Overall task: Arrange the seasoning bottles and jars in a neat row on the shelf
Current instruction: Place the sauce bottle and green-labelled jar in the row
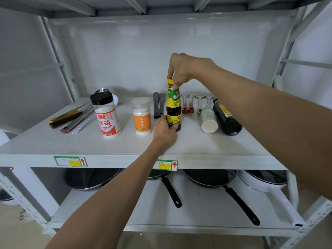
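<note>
From the head camera, both hands are on one dark sauce bottle (173,106) with a green-and-yellow label, which stands upright on the white shelf (188,144). The left hand (166,130) wraps the bottle's base, its fingers (164,118) curled around the lower label and the thumb pressed across the front. The right hand (181,69) comes down from above, its fingers (170,73) pinching the yellow cap (170,81).

Just left of the left-hand fingers stands a small jar with an orange label (142,115), upright, close to the held bottle but apart from it. Farther left is a taller shaker with a black lid and red label (106,115), also upright. Beyond that, near the shelf's left edge, lie several long utensils (71,117).

Right of the fingers, two containers lie on their sides: a pale bottle (209,120) and, touching it on its far side, a dark bottle (226,117). Behind the held bottle, two dark spatulas (159,105) and some red-handled tools (187,106) lie flat.

On the lower shelf beneath the forearms sit black pans (206,178) with long handles and a white pot (264,182).
</note>
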